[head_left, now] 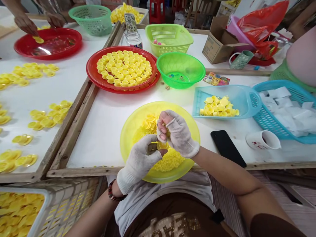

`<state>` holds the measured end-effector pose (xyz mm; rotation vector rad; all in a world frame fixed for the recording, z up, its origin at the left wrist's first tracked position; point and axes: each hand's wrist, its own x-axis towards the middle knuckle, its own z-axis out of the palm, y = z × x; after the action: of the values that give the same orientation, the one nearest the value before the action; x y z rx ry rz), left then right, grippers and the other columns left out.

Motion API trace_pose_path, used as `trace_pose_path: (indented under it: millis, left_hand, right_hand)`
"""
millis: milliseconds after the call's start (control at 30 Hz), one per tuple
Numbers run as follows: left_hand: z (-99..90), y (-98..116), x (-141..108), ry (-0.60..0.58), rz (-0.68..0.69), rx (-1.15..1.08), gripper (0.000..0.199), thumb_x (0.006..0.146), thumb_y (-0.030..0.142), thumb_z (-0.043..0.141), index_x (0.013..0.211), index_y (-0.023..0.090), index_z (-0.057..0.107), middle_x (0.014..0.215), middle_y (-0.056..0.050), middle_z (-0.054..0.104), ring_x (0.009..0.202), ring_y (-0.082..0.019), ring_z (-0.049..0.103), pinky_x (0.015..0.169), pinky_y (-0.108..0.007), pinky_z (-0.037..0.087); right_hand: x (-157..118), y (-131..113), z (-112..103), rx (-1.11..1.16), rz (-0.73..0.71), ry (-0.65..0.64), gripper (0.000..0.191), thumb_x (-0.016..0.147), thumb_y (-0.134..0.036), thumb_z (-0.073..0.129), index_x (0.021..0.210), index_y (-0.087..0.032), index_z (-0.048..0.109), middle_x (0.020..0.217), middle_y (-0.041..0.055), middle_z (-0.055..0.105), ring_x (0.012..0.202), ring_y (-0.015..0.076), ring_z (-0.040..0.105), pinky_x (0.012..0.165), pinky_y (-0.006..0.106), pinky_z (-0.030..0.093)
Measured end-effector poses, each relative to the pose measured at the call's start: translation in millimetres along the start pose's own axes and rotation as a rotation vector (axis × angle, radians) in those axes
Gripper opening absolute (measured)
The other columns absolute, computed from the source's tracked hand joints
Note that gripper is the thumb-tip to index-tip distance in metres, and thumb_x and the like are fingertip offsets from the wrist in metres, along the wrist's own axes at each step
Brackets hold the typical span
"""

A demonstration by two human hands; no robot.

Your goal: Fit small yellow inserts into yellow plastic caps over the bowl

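Near the centre, the right hand's (181, 135) curled fingers hide whether they pinch anything. The left hand (142, 159) partly covers a yellow piece (162, 145), and both hands mask part of the yellow basin (184, 110). At ten o'clock, another person's hands (26, 24) are blurred. The picture's edges cut off the crate (61, 204) at eight o'clock and the blue basket (278, 129) at three. The card's (216, 79) print, at two o'clock, is too small to read.
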<state>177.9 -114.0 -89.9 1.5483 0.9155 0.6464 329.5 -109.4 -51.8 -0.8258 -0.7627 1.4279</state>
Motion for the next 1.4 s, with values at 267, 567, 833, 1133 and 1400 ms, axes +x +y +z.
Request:
trace_pose_path:
  millis: [267, 567, 833, 1133, 1400]
  left_hand:
    - [-9.0, -2.0, -6.8, 0.074, 0.150, 0.143, 0.030, 0.085, 0.032, 0.074, 0.109, 0.015, 0.067, 0.111, -0.010, 0.071, 0.099, -0.021, 0.069, 0.088, -0.034, 0.059]
    - [-78.4, 15.3, -28.9, 0.376, 0.222, 0.264, 0.030, 0.087, 0.029, 0.074, 0.111, 0.014, 0.067, 0.113, -0.010, 0.069, 0.094, -0.017, 0.068, 0.084, -0.030, 0.059]
    - [-81.0, 17.6, -48.7, 0.276, 0.221, 0.360, 0.028, 0.085, 0.028, 0.074, 0.109, 0.016, 0.068, 0.109, -0.010, 0.069, 0.096, -0.020, 0.068, 0.084, -0.031, 0.060]
    - [-47.2, 10.0, -29.4, 0.173, 0.294, 0.311, 0.025, 0.085, 0.024, 0.072, 0.107, 0.014, 0.067, 0.106, -0.009, 0.070, 0.095, -0.019, 0.068, 0.085, -0.031, 0.057]
    - [-142.9, -5.8, -46.2, 0.640, 0.143, 0.463, 0.029, 0.085, 0.031, 0.072, 0.107, 0.013, 0.069, 0.107, -0.009, 0.070, 0.095, -0.018, 0.066, 0.086, -0.029, 0.055]
  right_hand:
    - [0.0, -13.2, -15.8, 0.025, 0.061, 0.033, 0.039, 0.087, -0.051, 0.071, 0.075, -0.021, 0.048, 0.058, -0.0093, 0.041, 0.042, 0.0037, 0.032, 0.041, 0.019, 0.022]
    - [-25.4, 12.7, -36.2, -0.312, 0.313, -0.104, 0.035, 0.092, -0.047, 0.066, 0.077, -0.020, 0.050, 0.061, -0.0078, 0.040, 0.045, 0.0051, 0.032, 0.042, 0.020, 0.024]
    - [-23.4, 2.5, -5.9, -0.524, 0.128, -0.238, 0.027, 0.092, -0.045, 0.067, 0.081, -0.020, 0.061, 0.064, -0.0045, 0.046, 0.054, 0.0087, 0.038, 0.049, 0.023, 0.032]
    - [-25.5, -4.6, -5.8, -0.627, -0.010, -0.236, 0.021, 0.094, -0.040, 0.064, 0.091, -0.023, 0.076, 0.070, -0.0001, 0.056, 0.065, 0.0133, 0.050, 0.060, 0.027, 0.043]
    - [-33.0, 10.0, -31.2, -0.762, 0.112, -0.185, 0.027, 0.092, -0.047, 0.065, 0.095, -0.022, 0.075, 0.062, -0.0009, 0.046, 0.052, 0.0129, 0.037, 0.044, 0.028, 0.028]
